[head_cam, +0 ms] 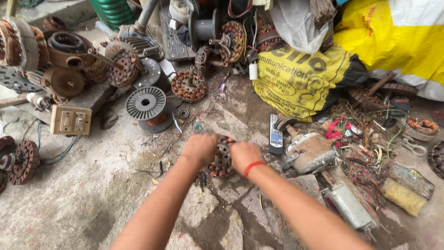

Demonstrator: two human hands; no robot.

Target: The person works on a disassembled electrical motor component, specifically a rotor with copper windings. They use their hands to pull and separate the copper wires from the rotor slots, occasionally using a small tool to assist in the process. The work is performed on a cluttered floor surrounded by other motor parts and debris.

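While both hands, left hand (200,149) and right hand (243,156), have fingers curled tight around the fan stator (221,158) at frame centre, those thin copper windings could snag and snap, or the stator could slip onto concrete.

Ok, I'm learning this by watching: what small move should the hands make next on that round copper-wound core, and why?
Probably tilt the round copper-wound stator core up off the concrete floor. Both the left hand and right hand grip its opposite edges while it lies flat, hiding its underside.
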